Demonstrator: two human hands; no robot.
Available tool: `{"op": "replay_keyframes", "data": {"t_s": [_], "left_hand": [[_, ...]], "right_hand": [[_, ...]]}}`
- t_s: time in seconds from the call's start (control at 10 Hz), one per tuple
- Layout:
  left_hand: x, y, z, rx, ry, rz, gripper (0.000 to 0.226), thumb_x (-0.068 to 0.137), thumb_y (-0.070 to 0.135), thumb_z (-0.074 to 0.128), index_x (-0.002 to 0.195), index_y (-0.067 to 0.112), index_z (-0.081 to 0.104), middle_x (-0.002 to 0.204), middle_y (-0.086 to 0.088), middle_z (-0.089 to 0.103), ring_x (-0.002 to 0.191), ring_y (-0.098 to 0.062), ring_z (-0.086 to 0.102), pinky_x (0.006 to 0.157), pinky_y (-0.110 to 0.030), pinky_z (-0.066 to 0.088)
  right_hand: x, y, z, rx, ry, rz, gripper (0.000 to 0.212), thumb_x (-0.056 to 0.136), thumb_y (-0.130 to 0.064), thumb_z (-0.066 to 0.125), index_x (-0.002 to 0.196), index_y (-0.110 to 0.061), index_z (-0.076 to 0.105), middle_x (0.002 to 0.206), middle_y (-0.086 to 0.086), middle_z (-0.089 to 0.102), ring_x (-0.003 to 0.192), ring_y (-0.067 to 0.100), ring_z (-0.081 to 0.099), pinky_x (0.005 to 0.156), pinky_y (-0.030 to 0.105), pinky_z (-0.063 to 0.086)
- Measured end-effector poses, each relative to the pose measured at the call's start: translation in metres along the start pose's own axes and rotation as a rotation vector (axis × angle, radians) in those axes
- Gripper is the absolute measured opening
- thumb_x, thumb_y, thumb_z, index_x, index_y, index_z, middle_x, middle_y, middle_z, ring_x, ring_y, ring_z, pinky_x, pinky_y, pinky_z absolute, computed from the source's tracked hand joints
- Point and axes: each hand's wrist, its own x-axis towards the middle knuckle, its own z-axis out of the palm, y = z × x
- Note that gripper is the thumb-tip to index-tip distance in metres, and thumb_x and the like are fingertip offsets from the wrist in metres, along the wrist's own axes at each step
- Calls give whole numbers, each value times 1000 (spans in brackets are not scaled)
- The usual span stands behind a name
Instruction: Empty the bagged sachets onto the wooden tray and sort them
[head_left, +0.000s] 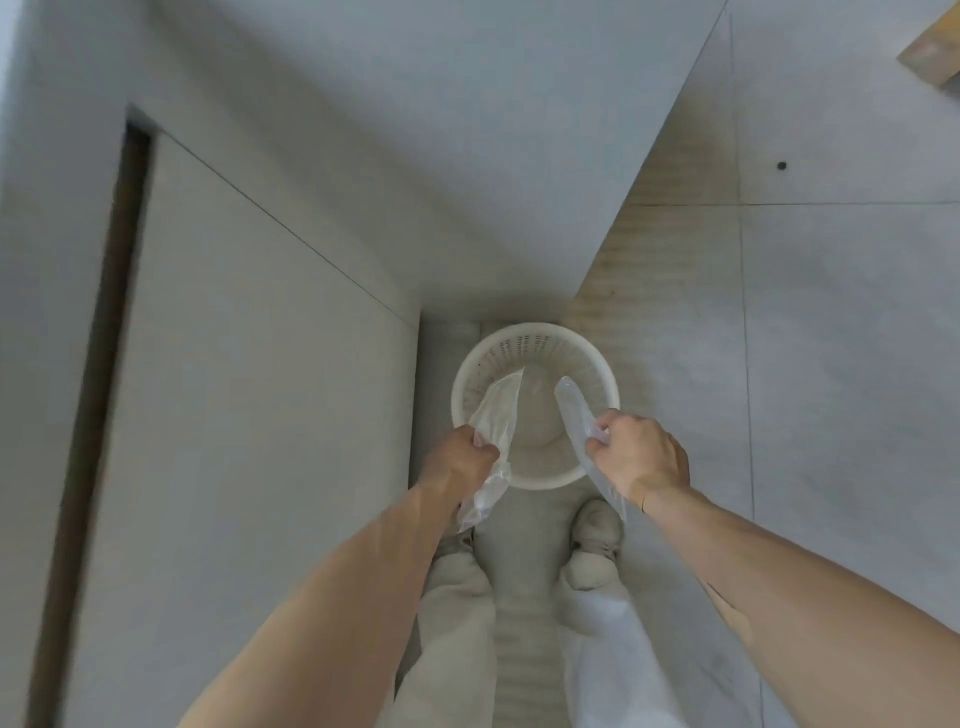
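I look straight down at a white perforated plastic basket (535, 338) standing on the floor in front of my feet. My left hand (460, 457) is closed on a clear, empty-looking plastic bag (498, 410) held over the basket's left side. My right hand (641, 457) grips a second clear plastic bag (574, 410) over the basket's right side. Both bags hang limp and look flat. No sachets and no wooden tray are in view. The basket's inside looks bare.
A grey cabinet or counter side (249, 364) rises on my left, with a dark gap (104, 322) along it. Grey floor tiles (831, 338) spread to the right. A wooden corner (935, 57) shows at the top right. My shoes (595, 535) stand just behind the basket.
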Motion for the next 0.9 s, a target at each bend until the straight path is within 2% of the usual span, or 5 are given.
{"op": "replay_keyframes", "data": {"t_s": [0.1, 0.3, 0.5, 0.7, 0.9], "left_hand": [[44, -4, 20, -57, -37, -50, 13, 87, 22, 53, 93, 12, 60, 84, -5, 63, 78, -25, 66, 73, -36, 58], [108, 8, 48, -117, -73, -114, 14, 92, 23, 52, 99, 14, 59, 78, -2, 63, 63, -13, 59, 51, -24, 47], [153, 20, 65, -167, -84, -179, 18, 93, 23, 47, 98, 12, 60, 73, -3, 63, 63, -17, 59, 54, -26, 48], [165, 18, 70, -141, -89, -214, 22, 96, 25, 38, 101, 12, 55, 79, -6, 63, 61, -19, 61, 57, -28, 49], [149, 23, 60, -72, -131, -185, 15, 95, 25, 44, 97, 15, 55, 83, -5, 65, 64, -18, 61, 59, -29, 49]], "right_hand": [[37, 6, 31, -1, -30, 10, 31, 95, -34, 51, 119, -20, 63, 111, 9, 70, 103, 32, 64, 73, 31, 47], [97, 11, 68, -40, -61, -12, 35, 95, -40, 49, 119, -19, 63, 110, 12, 70, 102, 34, 64, 74, 33, 49], [136, 6, 92, -50, -93, -15, 40, 96, -42, 47, 125, -17, 60, 112, 12, 68, 103, 34, 63, 71, 33, 45], [143, 3, 101, -34, -186, -20, 45, 101, -45, 34, 122, -15, 60, 109, 13, 68, 101, 33, 63, 69, 33, 45], [129, -2, 82, -87, -245, -38, 44, 102, -41, 31, 116, -14, 63, 109, 12, 68, 99, 32, 64, 70, 32, 44]]}}
